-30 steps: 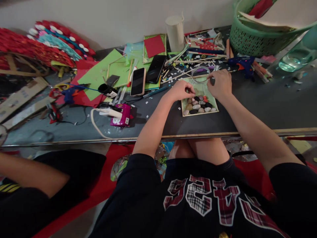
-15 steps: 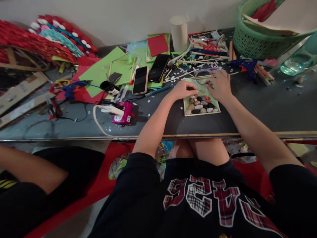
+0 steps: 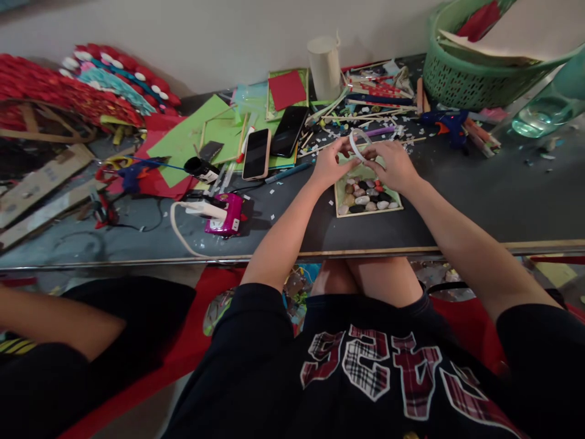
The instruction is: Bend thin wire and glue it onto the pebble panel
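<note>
Over the far end of a small framed panel (image 3: 343, 211), I hold a thin, pale roll of tape (image 3: 355, 146) between both hands. My left hand (image 3: 333, 163) is closed, with its fingers at the ring's left lower side. From the right, my right hand (image 3: 393, 166) pinches the ring's lower edge. The ring stands tilted above my fingertips. Rounded pebbles (image 3: 362, 200) in white, black, brown and reddish tones cover the near part of the panel. Its pale green far part is partly hidden behind my hands.
Two phones (image 3: 256, 155) and a blue pen (image 3: 287, 173) lie to the left, near a magenta power adapter (image 3: 231, 213). Thin sticks and paper scraps spread behind my hands. A blue glue gun (image 3: 450, 125) and green basket (image 3: 475, 79) stand right. A co-worker's arm (image 3: 59, 320) shows at left.
My right hand has brought the tape roll nearer and turned it more upright. My left hand has moved up to it from the panel's left side. A purple pen behind is now uncovered.
</note>
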Tool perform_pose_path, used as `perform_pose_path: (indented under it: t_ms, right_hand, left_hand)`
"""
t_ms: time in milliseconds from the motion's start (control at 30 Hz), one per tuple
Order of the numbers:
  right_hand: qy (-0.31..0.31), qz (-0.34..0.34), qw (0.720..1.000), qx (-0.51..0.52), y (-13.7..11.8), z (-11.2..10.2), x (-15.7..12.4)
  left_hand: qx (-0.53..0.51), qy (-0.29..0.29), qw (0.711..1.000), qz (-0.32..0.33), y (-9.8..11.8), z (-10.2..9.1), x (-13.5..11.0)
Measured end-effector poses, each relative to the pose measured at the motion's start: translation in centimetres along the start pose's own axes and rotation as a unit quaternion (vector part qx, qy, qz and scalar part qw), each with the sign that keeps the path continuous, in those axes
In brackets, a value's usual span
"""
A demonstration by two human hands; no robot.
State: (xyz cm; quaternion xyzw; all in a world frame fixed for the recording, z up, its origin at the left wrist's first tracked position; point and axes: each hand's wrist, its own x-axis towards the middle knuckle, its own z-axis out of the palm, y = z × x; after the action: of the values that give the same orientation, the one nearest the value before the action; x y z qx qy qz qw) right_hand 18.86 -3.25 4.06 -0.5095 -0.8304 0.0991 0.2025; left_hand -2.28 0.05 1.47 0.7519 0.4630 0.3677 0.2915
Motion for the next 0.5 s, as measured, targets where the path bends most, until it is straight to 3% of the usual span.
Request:
perform_pose_path:
  t_ms: [300,500]
  right_hand:
    - [0.089,-0.125,0.987,0.039,1.9,1.5,0.5]
    - [0.098,-0.115,0.988,0.034,2.2,1.7,0.6]
  left_hand:
    - [-0.020,0.015,0.992,0.125,-2.0,0.2,0.3]
    - [-0.064,0.014,0.991,0.114,-3.2,0.3,0.8]
